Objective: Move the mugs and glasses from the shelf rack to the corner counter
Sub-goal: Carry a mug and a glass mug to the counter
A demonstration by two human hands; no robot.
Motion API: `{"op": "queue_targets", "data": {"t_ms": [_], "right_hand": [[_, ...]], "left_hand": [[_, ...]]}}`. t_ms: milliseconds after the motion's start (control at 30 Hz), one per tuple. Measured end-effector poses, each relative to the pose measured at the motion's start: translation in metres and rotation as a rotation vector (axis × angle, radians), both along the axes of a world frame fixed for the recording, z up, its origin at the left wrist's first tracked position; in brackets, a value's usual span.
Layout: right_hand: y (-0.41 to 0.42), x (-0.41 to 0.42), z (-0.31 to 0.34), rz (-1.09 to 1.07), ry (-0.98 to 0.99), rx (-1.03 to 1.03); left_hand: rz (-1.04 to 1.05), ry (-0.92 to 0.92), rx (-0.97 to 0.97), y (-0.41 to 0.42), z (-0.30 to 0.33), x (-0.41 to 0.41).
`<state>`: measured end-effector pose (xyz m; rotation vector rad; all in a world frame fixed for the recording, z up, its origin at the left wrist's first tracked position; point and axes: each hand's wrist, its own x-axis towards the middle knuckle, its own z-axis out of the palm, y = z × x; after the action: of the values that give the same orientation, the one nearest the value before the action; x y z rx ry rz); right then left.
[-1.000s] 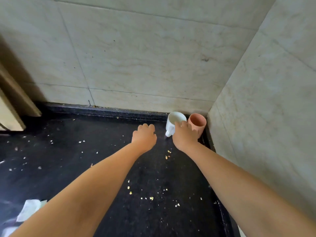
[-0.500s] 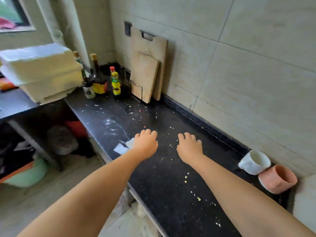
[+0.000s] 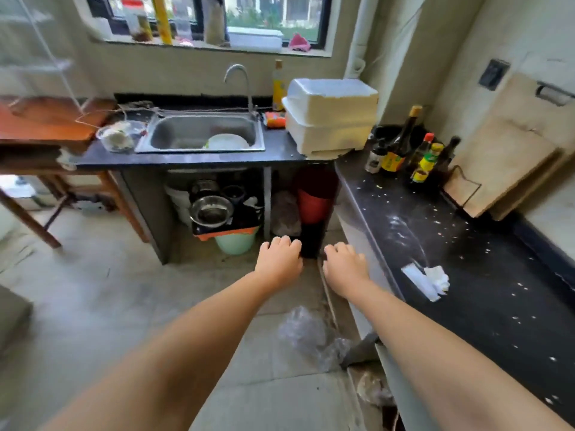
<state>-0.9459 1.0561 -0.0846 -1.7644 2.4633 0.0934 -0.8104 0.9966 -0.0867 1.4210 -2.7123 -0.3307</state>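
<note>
Head view: both arms reach forward over the kitchen floor, the left hand [image 3: 280, 259] and right hand [image 3: 343, 265] loosely curled, palms down, holding nothing. No mugs or glasses are visible, so their orientation cannot be told. A wire shelf rack [image 3: 37, 57] shows blurred at far left. The dark table [image 3: 466, 275] runs along the right. The sensible next step is probably to reach the rack and grip each cup upright.

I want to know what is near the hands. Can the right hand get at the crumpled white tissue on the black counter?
Probably yes. The right hand is empty at the counter's near edge, and the crumpled white tissue lies just to its right with only bare, crumb-strewn surface between them.
</note>
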Motion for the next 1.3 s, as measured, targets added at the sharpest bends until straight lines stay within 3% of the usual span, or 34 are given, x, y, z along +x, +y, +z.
{"op": "queue_targets", "data": {"t_ms": [167,333,933,1300], "right_hand": [[-0.075,0.156,-0.017,0.22,-0.042,0.036],[-0.135,0.263,-0.017,0.399,-0.028,0.081],[-0.406,0.504,-0.012,0.943,-0.035,0.036],[-0.593,0.647,-0.016,0.914,-0.001,0.021]], "left_hand": [[0.233,-0.089,0.041,-0.048,-0.013,0.178],[0.444,-0.12,0.074,-0.087,-0.015,0.304],[0.791,-0.147,0.092,-0.272,-0.001,0.534],[0.803,-0.136,0.029,-0.455,-0.003,0.686]]}}
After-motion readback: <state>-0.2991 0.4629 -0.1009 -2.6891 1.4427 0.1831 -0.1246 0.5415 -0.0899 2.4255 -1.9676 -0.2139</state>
